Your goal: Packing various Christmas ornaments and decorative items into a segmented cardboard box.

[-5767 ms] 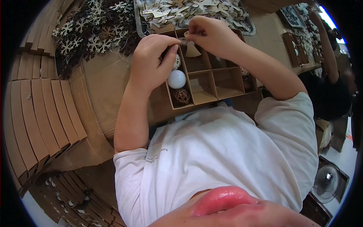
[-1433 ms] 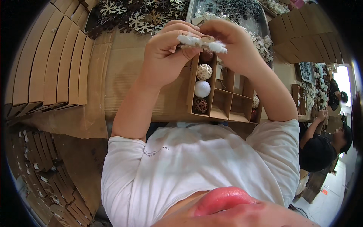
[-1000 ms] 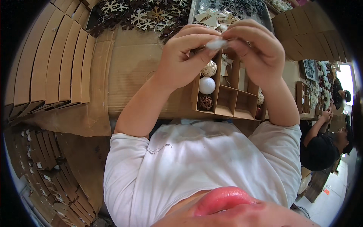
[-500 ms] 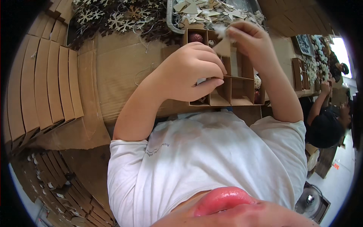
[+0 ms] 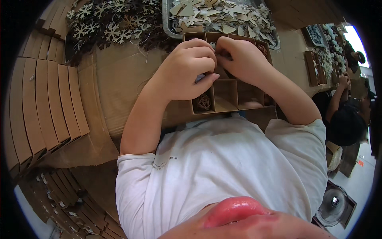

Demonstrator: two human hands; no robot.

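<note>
A brown cardboard box [image 5: 225, 95] with dividers lies before me, and both hands meet over its far compartments. My left hand [image 5: 190, 71] is closed, thumb and fingers bent together above the left compartments. A greyish bit shows in the gap under its palm, too small to name. My right hand [image 5: 246, 59] comes in from the other side, with its fingertips pinched beside the left fingers. What the fingertips hold is hidden. A brown twig ball [image 5: 203, 102] sits in the near left compartment. Another woven ball [image 5: 262, 49] shows in the far right corner.
Behind the box stands a metal tray [image 5: 171, 30] heaped with flat wooden angel pieces and white fluff. Wooden snowflakes [image 5: 115, 32] with strings are piled at far left. Cardboard boxes [image 5: 47, 103] line the left side. A co-worker [image 5: 344, 119] is at right.
My right hand has moved left and down to meet the left hand. The triangular wooden angel with white fluff that showed between them is now hidden. The box appears shifted slightly left.
</note>
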